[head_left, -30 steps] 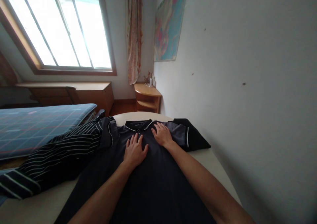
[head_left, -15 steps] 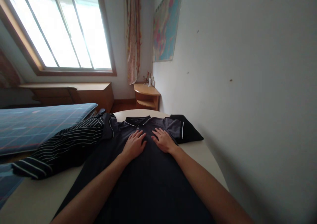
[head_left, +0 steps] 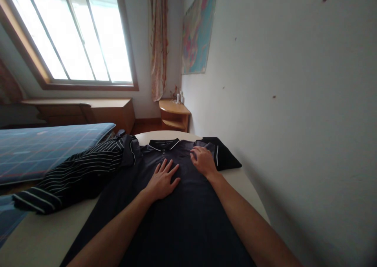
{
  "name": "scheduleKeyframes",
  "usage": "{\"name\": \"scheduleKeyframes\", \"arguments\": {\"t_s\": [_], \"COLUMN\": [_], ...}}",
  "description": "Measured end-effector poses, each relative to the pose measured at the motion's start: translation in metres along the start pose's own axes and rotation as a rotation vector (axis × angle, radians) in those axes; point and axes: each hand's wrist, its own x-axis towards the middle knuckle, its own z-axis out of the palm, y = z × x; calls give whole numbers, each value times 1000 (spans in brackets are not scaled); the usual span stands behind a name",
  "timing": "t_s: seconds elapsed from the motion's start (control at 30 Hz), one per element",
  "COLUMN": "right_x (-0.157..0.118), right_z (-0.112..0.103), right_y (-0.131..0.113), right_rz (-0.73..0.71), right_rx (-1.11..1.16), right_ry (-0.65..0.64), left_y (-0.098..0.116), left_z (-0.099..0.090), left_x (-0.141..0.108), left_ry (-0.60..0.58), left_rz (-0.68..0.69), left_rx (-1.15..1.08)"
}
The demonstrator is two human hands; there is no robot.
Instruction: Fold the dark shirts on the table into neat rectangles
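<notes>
A dark polo shirt (head_left: 182,212) lies spread face up, its white-edged collar at the far end. My left hand (head_left: 162,180) rests flat on its chest just below the buttons, fingers spread. Farther right, my right hand (head_left: 204,161) is at the shirt's shoulder near the sleeve with the white band; its fingers are slightly bent and apart, and no cloth shows gripped in them. Left of the shirt lies a black garment with white stripes (head_left: 85,168), partly under the shirt's left sleeve. A black cloth (head_left: 228,157) sticks out beyond the right sleeve.
The clothes lie on a pale table (head_left: 250,196) with a rounded edge, close to the white wall (head_left: 309,121) on the right. A blue plaid mattress (head_left: 53,145) is at the left. Behind stand a wooden corner shelf (head_left: 175,107) and a low wooden cabinet (head_left: 114,104) under the window.
My right hand has slid right and away from me, from the chest to the shoulder. My left hand has come slightly nearer to me, its fingers more spread. The shirt lies nearly unchanged.
</notes>
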Motion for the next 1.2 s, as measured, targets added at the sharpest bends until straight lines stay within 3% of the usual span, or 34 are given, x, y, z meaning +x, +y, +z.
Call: {"name": "scheduleKeyframes", "arguments": {"t_s": [0.1,0.17,0.23,0.33,0.5,0.57,0.77,1.07,1.2], "right_x": [11,14,15,13,15,17,22,34,34], "right_z": [-16,-21,-20,-14,-8,-8,-6,-6,-10], "right_y": [20,34,44,52,55,57,67,79,75], "right_rz": [318,491,569,564,624,633,460,664,668], "right_rx": [-105,-168,-187,-180,-96,-39,145,320,325], "right_ry": [102,65,-23,-103,-87,-63,112,205,228], "left_y": [2,3,4,4,5,5,4,4,4], "left_z": [-3,-4,-5,-5,-6,-6,-6,-5,-6], "left_x": [-1,-2,-3,-3,-3,-3,-3,-3,-3], "left_ry": [-23,-31,-35,-37,-33,-28,-26,-22,-27], "left_rz": [21,21,17,14,16,15,14,16,14], "left_rx": [-9,-14,-15,-18,-19,-19,-27,-27,-23]}}
